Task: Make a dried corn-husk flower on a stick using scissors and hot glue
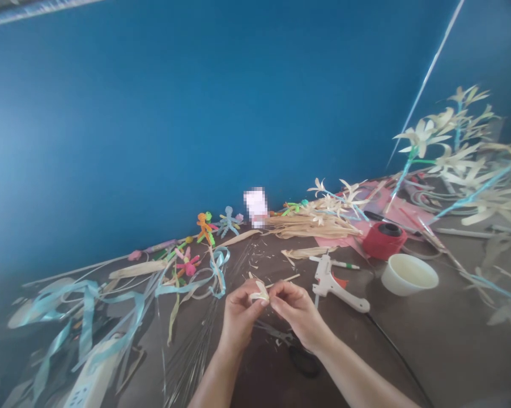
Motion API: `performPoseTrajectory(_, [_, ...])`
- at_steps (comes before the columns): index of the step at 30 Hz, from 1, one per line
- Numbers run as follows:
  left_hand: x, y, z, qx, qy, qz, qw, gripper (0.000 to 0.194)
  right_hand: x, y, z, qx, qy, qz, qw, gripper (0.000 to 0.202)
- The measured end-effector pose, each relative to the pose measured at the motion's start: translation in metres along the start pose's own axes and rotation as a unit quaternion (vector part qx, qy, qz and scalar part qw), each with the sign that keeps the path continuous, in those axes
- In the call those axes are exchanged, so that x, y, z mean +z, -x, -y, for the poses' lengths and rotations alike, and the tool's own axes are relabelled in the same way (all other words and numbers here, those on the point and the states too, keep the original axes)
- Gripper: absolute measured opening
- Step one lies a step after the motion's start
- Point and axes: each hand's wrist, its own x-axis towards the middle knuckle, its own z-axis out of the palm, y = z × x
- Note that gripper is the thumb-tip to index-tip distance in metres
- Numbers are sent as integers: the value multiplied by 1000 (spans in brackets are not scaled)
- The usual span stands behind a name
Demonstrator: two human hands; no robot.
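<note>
Left hand [242, 307] pinched the pale petals [260, 290] above the bench [455, 351]; right hand [297, 309] pinched their base, fingertips meeting the left's. Scissors [305, 360] lay below, partly hidden; glue gun [332, 287] lay to the right, near a cup [409, 275].

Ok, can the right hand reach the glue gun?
Probably yes: the glue gun lies just beside the right hand, and nothing seems to block the way, though that hand is busy at the pale petals.
</note>
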Motion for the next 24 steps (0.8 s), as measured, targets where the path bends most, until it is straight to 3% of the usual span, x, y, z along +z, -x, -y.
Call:
performPoseTrajectory(9, [3,1,-8,11,-5,57,998,7,-1,0,-2,-31,28,-11,999,12])
performPoseTrajectory(24, [2,1,-8,0,-16,40,999,7,-4,-1,-6,10,16,2,1000,18])
